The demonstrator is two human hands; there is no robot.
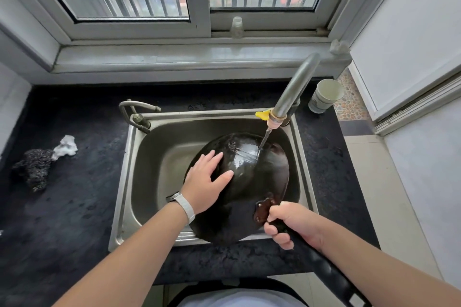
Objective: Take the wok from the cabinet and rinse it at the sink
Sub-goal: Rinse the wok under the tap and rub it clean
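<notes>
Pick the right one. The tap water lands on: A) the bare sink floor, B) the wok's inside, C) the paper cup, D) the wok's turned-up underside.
D: the water stream strikes the domed underside of the wok, which is held upside down over the sink.

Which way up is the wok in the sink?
Upside down: the wok turns its rounded underside up under the tap stream; left hand lies flat on it, right hand grips the handle.

Upturned wok (262, 177) beneath faucet (296, 82) stream
</notes>
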